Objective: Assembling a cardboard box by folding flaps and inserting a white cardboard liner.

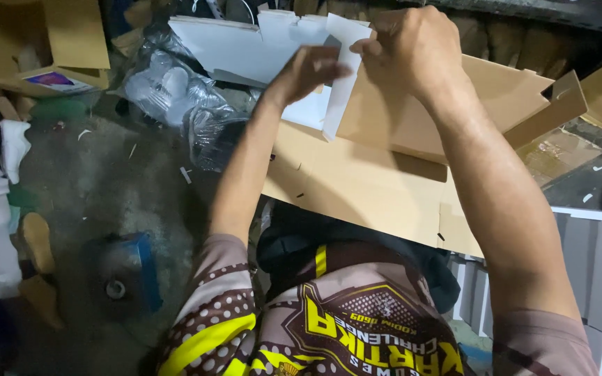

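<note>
The grey concrete floor [99,188] takes up the left of the view, scattered with small white scraps. Across the person's lap lies a big flat brown cardboard sheet [364,188], reaching from the middle of the picture toward the right. On top of it, tilted up at the far edge, sits a folded brown cardboard blank [503,97] with a flap sticking out to the right. Beyond that, at the top centre, is a white cardboard piece [245,49] with notched tabs along its upper edge; a narrow white flap [343,83] of it hangs down over the brown blank. To the left of the white piece lies a crumpled clear plastic bag [168,90], and further left, in the top corner, an open brown carton [71,42]. At the lower right stands a stack of white and grey boards [593,271]. A blue round object [130,268] lies on the floor beside the person's left sleeve. The right hand [412,52] rests on the top of the brown blank, its fingers pinched together on the upper end of the white flap. The left hand [308,69] is just beside it, fingers curled against the white piece where the flap begins, the two hands almost touching
</note>
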